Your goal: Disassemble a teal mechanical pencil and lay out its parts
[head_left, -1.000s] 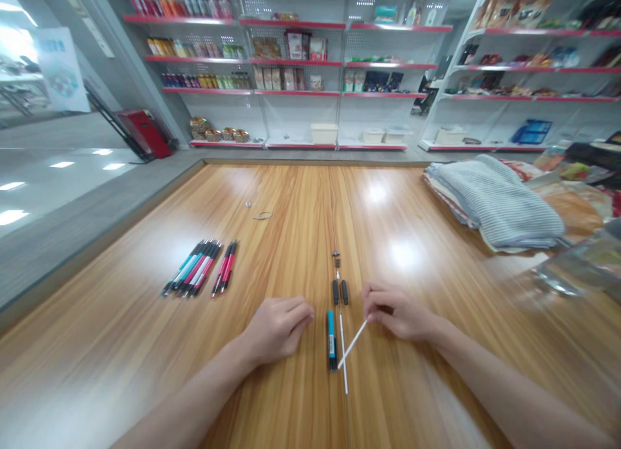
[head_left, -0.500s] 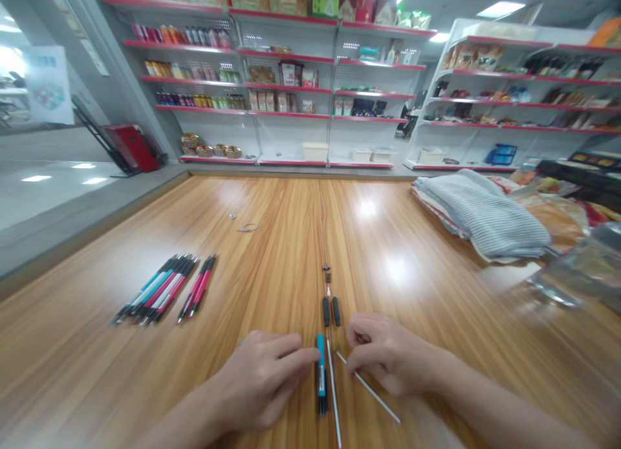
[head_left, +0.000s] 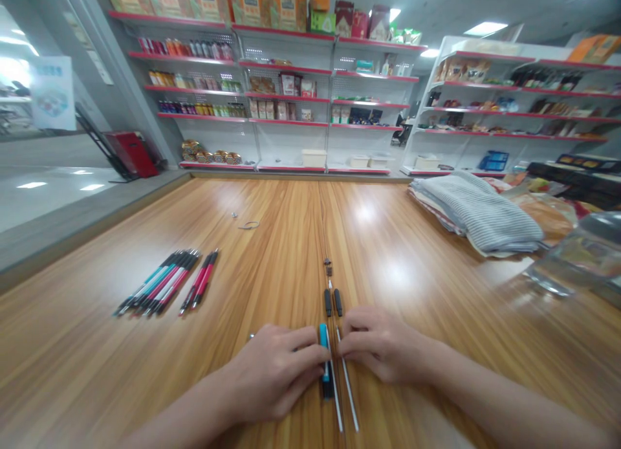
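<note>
My left hand (head_left: 279, 371) is closed, its forefinger at the teal pen barrel (head_left: 323, 336) that lies with a dark grip end toward me. Just right of the barrel is a thin white pen refill (head_left: 336, 397), close to the same fingertip. A small shiny tip (head_left: 251, 337) shows behind the left knuckles; what it belongs to is hidden. My right hand (head_left: 376, 345) pinches a second white refill (head_left: 350, 397) near its far end, almost parallel to the first. Beyond the hands lie two black grips (head_left: 327, 303), then a small white tip piece (head_left: 330, 284) and tiny dark parts (head_left: 328, 271).
A row of teal, white and pink pens (head_left: 158, 284) lies at left, with two pink pens (head_left: 200, 282) beside it. A looped grey tie (head_left: 249, 226) is farther back. Folded striped cloth (head_left: 485, 213) and a clear container (head_left: 577, 255) occupy the right. Shelves (head_left: 291, 99) stand behind the table.
My right hand has moved left, and its refill has swung from slanted to nearly parallel with the other. My left forefinger has shifted right across the teal barrel toward the left refill.
</note>
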`<state>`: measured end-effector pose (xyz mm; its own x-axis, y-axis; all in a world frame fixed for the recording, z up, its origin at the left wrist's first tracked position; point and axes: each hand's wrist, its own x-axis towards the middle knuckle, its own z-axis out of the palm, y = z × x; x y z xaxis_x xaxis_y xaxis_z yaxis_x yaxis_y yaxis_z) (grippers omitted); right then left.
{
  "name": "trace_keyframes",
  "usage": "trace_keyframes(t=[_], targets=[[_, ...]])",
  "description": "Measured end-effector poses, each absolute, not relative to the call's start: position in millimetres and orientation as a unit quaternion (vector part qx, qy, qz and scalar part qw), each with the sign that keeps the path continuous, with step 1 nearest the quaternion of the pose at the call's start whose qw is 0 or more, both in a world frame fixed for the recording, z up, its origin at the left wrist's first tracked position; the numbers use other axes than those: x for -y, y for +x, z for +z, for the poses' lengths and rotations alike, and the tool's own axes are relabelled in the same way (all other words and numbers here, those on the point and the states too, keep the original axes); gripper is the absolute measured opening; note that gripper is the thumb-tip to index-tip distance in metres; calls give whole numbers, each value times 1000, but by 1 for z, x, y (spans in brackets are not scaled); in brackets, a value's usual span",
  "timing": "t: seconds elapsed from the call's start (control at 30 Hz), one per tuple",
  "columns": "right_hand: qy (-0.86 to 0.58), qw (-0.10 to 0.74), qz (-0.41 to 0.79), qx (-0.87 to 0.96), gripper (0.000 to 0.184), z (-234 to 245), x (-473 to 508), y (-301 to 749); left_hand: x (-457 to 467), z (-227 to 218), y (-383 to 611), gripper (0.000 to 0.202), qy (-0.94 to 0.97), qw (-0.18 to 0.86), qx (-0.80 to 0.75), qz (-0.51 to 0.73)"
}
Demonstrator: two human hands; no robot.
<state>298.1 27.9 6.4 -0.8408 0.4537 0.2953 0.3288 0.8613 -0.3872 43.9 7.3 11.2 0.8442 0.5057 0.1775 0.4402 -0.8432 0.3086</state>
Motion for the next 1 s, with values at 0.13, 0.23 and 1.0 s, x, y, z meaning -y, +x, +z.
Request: trace_keyframes(t=[0.13, 0.23, 1.0], targets=[[-186, 182, 150, 954, 27, 10, -26, 296, -9, 12, 44, 22, 949, 145, -246, 136], [-187, 177, 140, 956, 23, 10, -26, 296, -9, 13, 44, 23, 948, 155, -242, 138], [-183, 141, 99, 968, 17, 14, -25, 294, -14, 15, 41, 22, 942, 187, -228, 160]])
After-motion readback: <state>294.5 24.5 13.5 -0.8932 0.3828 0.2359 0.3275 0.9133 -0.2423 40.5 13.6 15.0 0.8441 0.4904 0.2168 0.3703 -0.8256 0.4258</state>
